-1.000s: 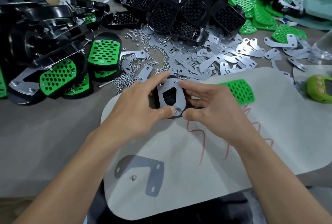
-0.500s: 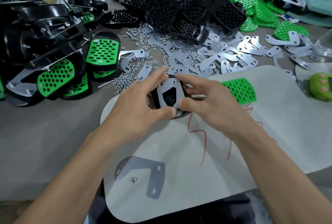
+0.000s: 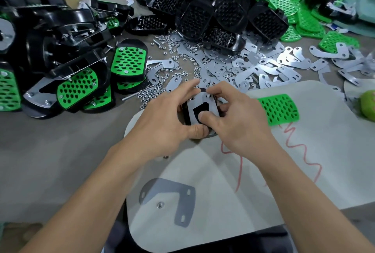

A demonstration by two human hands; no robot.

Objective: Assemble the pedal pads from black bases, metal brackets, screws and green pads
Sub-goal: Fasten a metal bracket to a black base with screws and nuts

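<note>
**Near field.** An L-shaped bracket (image 3: 183, 206) of flat, matt grey sheet metal, slotted at its ends, lies on a smooth white board (image 3: 223, 192) beside a single hexagonal nut (image 3: 160, 205). A wavy red line (image 3: 239, 169) is drawn across the board.

**Hands.** Over the board's far-left corner, the left hand (image 3: 166, 119) grips a glossy black base (image 3: 183, 110), fingers curled round its left edge and thumb at its near end. The right hand (image 3: 235, 119) pinches a bracket plate (image 3: 212, 102) against that base. Its thumb lies flat on the plate by the angular central cut-out, and its fingers hook over the far edge. The plate is thin and stamped, with small holes near its top.

**Judged risks.**
- If the plate slides on the slick plastic, its holes will probably miss those in the base, and the screws will not pass.
- The thin stamped edges may nick a fingertip.
- A jolt could send the loose nut rolling off the board.

**Middle field.** Just right of the hands, a perforated green pad (image 3: 279, 108), rubbery-looking and pierced with oval holes, rests on the board.

**Far field.** On the grey worktop (image 3: 60, 141), small bright nuts (image 3: 154, 90) are strewn among loose brackets (image 3: 253, 68), where two are easily picked up at once. Finished pedals (image 3: 127, 62) lie to the left. Ribbed black bases (image 3: 223, 15) and green pads (image 3: 294, 9) are heaped farthest back.
</note>
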